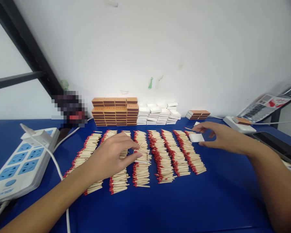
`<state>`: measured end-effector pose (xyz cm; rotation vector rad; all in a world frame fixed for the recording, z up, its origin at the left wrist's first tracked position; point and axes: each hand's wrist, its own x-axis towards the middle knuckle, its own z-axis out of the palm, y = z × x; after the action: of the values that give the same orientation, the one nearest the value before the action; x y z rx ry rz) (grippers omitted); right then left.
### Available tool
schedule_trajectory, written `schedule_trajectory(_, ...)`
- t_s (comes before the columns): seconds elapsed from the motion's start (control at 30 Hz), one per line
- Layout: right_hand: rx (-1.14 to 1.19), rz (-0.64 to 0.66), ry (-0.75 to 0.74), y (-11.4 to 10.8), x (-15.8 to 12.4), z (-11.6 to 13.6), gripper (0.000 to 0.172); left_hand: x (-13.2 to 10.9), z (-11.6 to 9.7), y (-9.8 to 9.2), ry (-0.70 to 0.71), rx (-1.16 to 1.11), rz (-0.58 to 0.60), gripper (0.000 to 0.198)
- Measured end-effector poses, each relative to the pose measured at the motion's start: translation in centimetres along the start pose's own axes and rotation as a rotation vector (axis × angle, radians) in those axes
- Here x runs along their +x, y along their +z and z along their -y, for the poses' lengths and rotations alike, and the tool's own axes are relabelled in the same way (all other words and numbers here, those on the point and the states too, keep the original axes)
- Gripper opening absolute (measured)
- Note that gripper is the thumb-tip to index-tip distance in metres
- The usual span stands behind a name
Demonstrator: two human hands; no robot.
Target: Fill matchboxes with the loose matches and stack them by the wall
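Observation:
My left hand [116, 152] pinches a small white matchbox tray [142, 156] with matches in it, over the middle of several rows of red-tipped matches [160, 155]. At the right end of the rows, my right hand [214, 136] has its thumb and fingers apart around a white tray [196, 138], with the thumb close to its lower right corner. Whether that hand grips the tray is not clear. A loose match [189, 129] lies just left of my right fingertips.
Brown matchboxes [115, 111] and white trays [157, 115] are stacked along the wall. More boxes [198, 114] sit right of them. A power strip [21, 161] with cables lies left; a phone [278, 149] and another white strip [239, 125] are right.

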<state>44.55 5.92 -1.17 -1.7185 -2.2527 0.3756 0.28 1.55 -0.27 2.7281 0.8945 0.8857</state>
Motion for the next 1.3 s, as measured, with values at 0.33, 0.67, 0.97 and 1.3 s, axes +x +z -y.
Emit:
schedule_trajectory(0.33,-0.023,0.045,0.024,0.4,0.4,-0.8,0.043,-0.1,-0.1,0.0,-0.006,-0.006,0.006,0.015)
schedule_trajectory(0.67,-0.03,0.045,0.01,0.4,0.5,-0.3,0.042,-0.1,0.1,0.0,-0.015,-0.009,0.017,0.014)
schedule_trajectory(0.97,-0.033,0.0,0.01,0.1,0.2,0.1,0.046,0.0,0.0,-0.1,-0.003,0.001,0.007,0.015)
schedule_trajectory(1.3,-0.017,-0.146,0.091,-0.9,-0.2,0.1,0.047,0.0,0.0,0.0,0.005,0.009,0.001,0.016)
